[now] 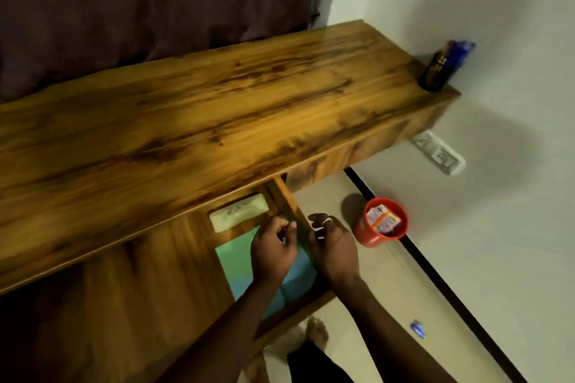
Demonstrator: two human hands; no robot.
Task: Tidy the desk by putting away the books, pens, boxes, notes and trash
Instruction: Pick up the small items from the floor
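Desk (199,109): top nearly bare, only a pen cup (435,73) at its far right corner. Drawer (291,207) open below, holding a white case (238,216) and green and blue books (236,258). My left hand (272,250) is curled over the books; my right hand (333,246) grips the drawer's side rail, something small in the fingers, I cannot tell what. Risk: fingers pinched on closing. A blue pen (418,330) on the floor may be missed; the red bin (381,222) stands near.

The desk (193,121) top is wide and bare, with only a pen cup (435,73) at the far right corner. The open drawer (292,205) is crowded: a pale box (238,216) at the back, what may be green and blue books (239,261) in front, and both hands above them. A red bin (370,235) stands on the floor just beside the drawer.
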